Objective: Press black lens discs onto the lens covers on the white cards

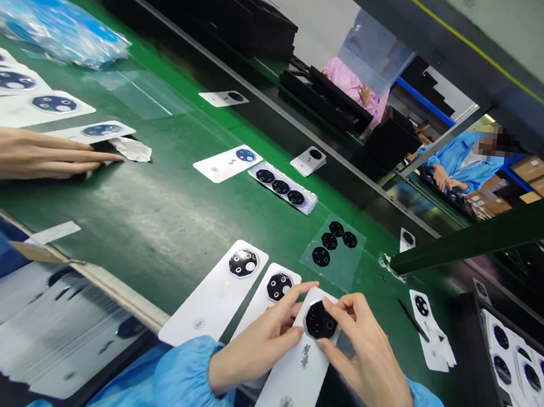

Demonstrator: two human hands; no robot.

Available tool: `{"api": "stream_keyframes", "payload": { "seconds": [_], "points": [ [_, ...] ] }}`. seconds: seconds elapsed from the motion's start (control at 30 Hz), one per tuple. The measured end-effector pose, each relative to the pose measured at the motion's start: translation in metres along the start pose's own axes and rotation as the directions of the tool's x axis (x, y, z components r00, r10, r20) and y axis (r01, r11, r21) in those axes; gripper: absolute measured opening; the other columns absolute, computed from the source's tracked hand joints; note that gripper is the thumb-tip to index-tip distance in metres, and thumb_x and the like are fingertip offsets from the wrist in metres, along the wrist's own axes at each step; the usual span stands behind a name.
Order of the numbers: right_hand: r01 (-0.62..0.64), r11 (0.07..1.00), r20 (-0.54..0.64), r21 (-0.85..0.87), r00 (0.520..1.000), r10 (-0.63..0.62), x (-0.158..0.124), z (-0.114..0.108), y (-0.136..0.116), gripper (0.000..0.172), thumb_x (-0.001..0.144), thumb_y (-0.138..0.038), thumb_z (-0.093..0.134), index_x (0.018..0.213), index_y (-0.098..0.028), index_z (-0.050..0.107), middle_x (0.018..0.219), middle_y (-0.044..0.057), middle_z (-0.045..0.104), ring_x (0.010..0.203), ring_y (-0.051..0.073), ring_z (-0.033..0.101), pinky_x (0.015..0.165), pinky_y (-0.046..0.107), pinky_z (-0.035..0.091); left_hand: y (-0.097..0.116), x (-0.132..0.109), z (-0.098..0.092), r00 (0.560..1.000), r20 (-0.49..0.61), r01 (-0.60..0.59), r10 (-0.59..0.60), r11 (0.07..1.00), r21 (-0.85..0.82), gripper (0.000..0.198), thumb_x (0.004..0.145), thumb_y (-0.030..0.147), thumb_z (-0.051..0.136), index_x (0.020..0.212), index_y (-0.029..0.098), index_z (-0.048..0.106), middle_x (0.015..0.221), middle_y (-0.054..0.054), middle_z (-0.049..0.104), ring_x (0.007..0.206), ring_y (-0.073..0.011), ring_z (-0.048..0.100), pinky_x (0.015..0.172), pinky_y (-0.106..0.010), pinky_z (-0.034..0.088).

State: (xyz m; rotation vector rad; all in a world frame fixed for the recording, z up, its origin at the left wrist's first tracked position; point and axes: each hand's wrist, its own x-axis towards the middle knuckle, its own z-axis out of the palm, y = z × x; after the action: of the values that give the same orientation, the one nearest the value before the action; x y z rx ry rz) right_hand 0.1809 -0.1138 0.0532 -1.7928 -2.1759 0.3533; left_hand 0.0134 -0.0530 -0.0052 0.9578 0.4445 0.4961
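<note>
1. The green tabletop (154, 217) was crowded. Two spare white back panels (215, 301) lay just left of the work, one with a round black camera ring (243, 262) and one with a black octagon. The left hand overlapped the nearer one.
2. Beyond the hands lay a clear film sheet (343, 266) carrying four black octagonal pieces. Further back, a clear strip of three round black pieces (283, 187) sat just beside a white panel with a blue camera ring (227, 163).
3. On the right side, a black tray (470, 354) held more white panels. A thin black stick (413, 319) lay on the tabletop near it. A dark green metal bar (492, 236) crossed above, well apart from the hands.
4. At lower left was a blurred stack of white panels (45, 328).
5. At far left, another person's hand (29, 153) lay flat with fingers extended, its tips just beside a crumpled white film scrap (132, 148). It was well apart from the work.
6. The white phone back panel (300, 368) sat at the near edge of the tabletop, with its lower end overhanging toward the person. I couldn't tell if it was resting or lifted. The black octagonal lens cover (320, 320) sat at its upper end.
7. The left hand (257, 347) was part-closed, with thumb and forefinger pinched against the cover's left edge.
8. The right hand (367, 362) was part-closed, with thumb and fingertips on the cover's right edge and the other fingers curled over the panel.
</note>
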Motion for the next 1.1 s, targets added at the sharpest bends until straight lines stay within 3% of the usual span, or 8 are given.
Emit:
{"api": "stream_keyframes", "payload": {
  "seconds": [0.13,0.37,0.47,0.57,0.67,0.73,0.93,1.1],
  "points": [
    [-0.015,1.000,0.006,-0.027,1.000,0.015,0.000,0.001,-0.005,0.042,0.079,-0.010,0.057,0.117,-0.023,0.048,0.093,0.006,0.045,0.080,0.020,0.052,0.064,0.035,0.053,0.002,-0.002,0.002,0.999,-0.036,0.025,-0.022,0.998,0.059,0.059,0.084,0.020,0.045,0.137,0.030,0.024,0.122,-0.005,0.053,0.087,-0.0179,0.058,0.074,-0.029,0.044],
    [-0.040,0.994,0.040,-0.099,0.998,0.044,0.002,0.002,-0.015,0.042,0.077,-0.005,0.058,0.116,-0.019,0.049,0.091,0.005,0.046,0.078,0.019,0.052,0.063,0.035,0.053,0.001,-0.002,0.007,0.978,-0.208,0.042,-0.011,0.988,0.147,0.044,0.091,0.044,0.040,0.131,0.028,0.039,0.120,-0.004,0.054,0.112,-0.0224,0.048,0.095,-0.034,0.036],
    [-0.031,0.985,0.044,-0.170,0.998,0.039,0.003,0.004,-0.016,0.044,0.074,-0.004,0.063,0.115,-0.016,0.051,0.090,0.005,0.048,0.076,0.019,0.053,0.060,0.034,0.053,-0.005,0.001,0.008,0.973,-0.233,0.022,0.010,0.991,0.134,0.044,0.089,0.045,0.043,0.129,0.026,0.040,0.106,-0.003,0.059,0.102,-0.0215,0.053,0.090,-0.034,0.038],
    [-0.015,0.965,0.027,-0.262,0.999,0.023,0.004,0.005,-0.016,0.047,0.070,-0.006,0.068,0.114,-0.016,0.053,0.087,0.005,0.050,0.072,0.019,0.055,0.055,0.033,0.052,-0.010,0.005,0.008,0.972,-0.236,0.022,-0.002,0.997,0.079,0.050,0.087,0.047,0.047,0.131,0.024,0.038,0.085,-0.001,0.060,0.081,-0.0188,0.056,0.074,-0.031,0.042],
    [-0.007,0.955,-0.016,-0.298,1.000,0.002,0.005,0.007,-0.015,0.055,0.068,-0.008,0.071,0.118,-0.017,0.051,0.085,0.003,0.051,0.069,0.018,0.055,0.053,0.031,0.051,-0.012,0.007,0.007,0.968,-0.249,-0.006,0.012,1.000,0.028,0.052,0.085,0.047,0.051,0.130,0.022,0.040,0.078,0.000,0.059,0.071,-0.0160,0.055,0.064,-0.026,0.041],
    [-0.009,0.959,-0.051,-0.283,0.999,-0.006,0.005,0.008,-0.014,0.056,0.071,-0.010,0.069,0.122,-0.018,0.049,0.083,0.003,0.052,0.068,0.018,0.055,0.053,0.030,0.050,-0.011,0.007,0.006,0.966,-0.257,-0.030,0.027,1.000,-0.008,0.053,0.084,0.046,0.053,0.129,0.021,0.043,0.077,0.000,0.059,0.070,-0.0156,0.056,0.062,-0.025,0.041],
    [0.004,0.983,-0.210,-0.186,0.977,-0.043,0.005,0.019,-0.015,0.037,0.086,-0.022,0.055,0.123,-0.018,0.048,0.087,0.006,0.056,0.077,0.020,0.055,0.063,0.033,0.049,-0.005,0.008,0.002,0.958,-0.286,-0.046,0.019,0.995,-0.087,0.055,0.082,0.048,0.055,0.129,0.022,0.042,0.074,0.000,0.059,0.064,-0.0142,0.055,0.057,-0.023,0.039],
    [0.027,0.992,-0.287,-0.121,0.956,-0.061,0.005,0.031,-0.015,0.034,0.089,-0.023,0.053,0.122,-0.016,0.048,0.092,0.008,0.058,0.083,0.020,0.054,0.069,0.032,0.049,-0.002,0.006,-0.001,0.945,-0.323,-0.061,0.053,0.998,-0.014,0.047,0.085,0.044,0.050,0.127,0.023,0.044,0.075,0.001,0.056,0.073,-0.0159,0.054,0.064,-0.024,0.039]
  ]
}}
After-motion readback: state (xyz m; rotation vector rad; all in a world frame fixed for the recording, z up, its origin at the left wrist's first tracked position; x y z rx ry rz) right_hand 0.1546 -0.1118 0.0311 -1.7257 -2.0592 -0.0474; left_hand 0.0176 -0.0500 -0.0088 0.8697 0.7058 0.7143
